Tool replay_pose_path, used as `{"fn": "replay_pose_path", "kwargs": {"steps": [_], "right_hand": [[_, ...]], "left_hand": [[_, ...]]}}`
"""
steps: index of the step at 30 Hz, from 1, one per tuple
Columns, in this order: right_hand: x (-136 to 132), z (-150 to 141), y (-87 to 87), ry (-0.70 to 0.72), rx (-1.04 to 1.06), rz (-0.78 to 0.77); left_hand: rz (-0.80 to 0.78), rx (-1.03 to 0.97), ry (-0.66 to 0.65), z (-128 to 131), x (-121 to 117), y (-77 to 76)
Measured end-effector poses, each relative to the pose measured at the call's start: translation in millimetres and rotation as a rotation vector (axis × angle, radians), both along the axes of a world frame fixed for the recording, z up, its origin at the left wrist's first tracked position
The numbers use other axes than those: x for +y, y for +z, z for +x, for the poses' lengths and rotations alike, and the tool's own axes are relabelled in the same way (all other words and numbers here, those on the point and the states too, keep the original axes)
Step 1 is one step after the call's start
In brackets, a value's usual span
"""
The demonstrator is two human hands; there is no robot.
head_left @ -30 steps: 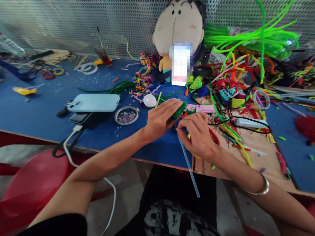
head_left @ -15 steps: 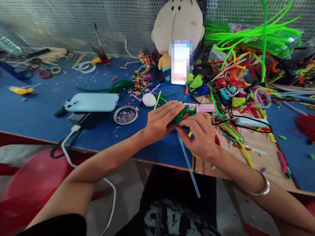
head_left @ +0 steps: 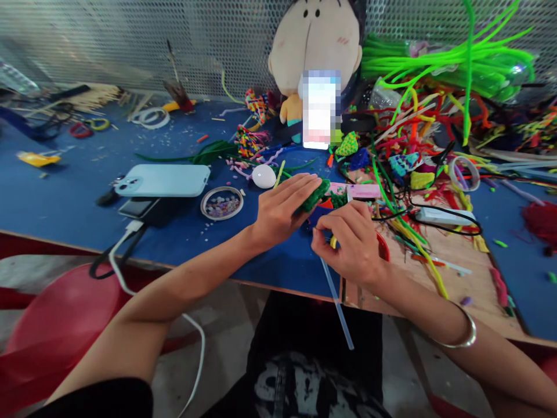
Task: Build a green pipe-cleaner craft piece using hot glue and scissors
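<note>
My left hand (head_left: 281, 208) is closed round a dark green fuzzy piece (head_left: 317, 196), which sticks out past the fingertips. Just to its right, my right hand (head_left: 351, 242) has thumb and forefinger pinched together; whatever is between them is too small to make out. Below the right hand a translucent stick (head_left: 337, 305) slants out over the table's front edge, its upper end close to the fingers. Behind the hands lie a pink strip (head_left: 364, 191) and more dark green fuzz (head_left: 339, 199). Part of a red round object (head_left: 383, 246) shows behind my right wrist.
A phone (head_left: 321, 110) stands lit against a plush doll (head_left: 313, 46). Left of my hands are a pale blue phone (head_left: 165, 180), a white egg-shaped object (head_left: 263, 176) and a round dish (head_left: 203, 210) of sequins. Tangled pipe cleaners (head_left: 413, 125) and a white device (head_left: 444, 216) lie right.
My right hand has drawn a little down from the green piece, opening a gap between the hands. My left hand has tilted slightly, showing more of the green piece.
</note>
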State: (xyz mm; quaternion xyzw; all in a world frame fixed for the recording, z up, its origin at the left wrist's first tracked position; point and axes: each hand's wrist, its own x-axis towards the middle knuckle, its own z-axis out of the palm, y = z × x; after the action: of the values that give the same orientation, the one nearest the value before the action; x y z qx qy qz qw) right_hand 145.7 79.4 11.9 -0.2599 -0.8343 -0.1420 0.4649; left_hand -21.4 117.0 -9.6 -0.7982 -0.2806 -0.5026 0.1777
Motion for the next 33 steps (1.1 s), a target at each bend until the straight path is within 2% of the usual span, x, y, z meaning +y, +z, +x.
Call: {"fn": "replay_pose_path", "kwargs": {"steps": [6,18,27,33], "right_hand": [[0.0,0.3,-2.3,-0.032,0.047,-0.055],[0.6,-1.7,-1.5,-0.062,0.034,-0.003],[-0.1,-4.1,-1.5,-0.051,0.062,-0.043],[-4.7,-2.4,-2.7,-0.008,0.072,-0.106]], "left_hand": [[-0.011,0.029,-0.012,-1.9,-0.2,-2.4],[-0.013,0.039,-0.064,0.4,-2.0,-4.3],[-0.003,0.067,-0.07,0.6,-2.6,-5.4],[-0.004,0.021,0.033,-3.1,2.4,-2.6]]}}
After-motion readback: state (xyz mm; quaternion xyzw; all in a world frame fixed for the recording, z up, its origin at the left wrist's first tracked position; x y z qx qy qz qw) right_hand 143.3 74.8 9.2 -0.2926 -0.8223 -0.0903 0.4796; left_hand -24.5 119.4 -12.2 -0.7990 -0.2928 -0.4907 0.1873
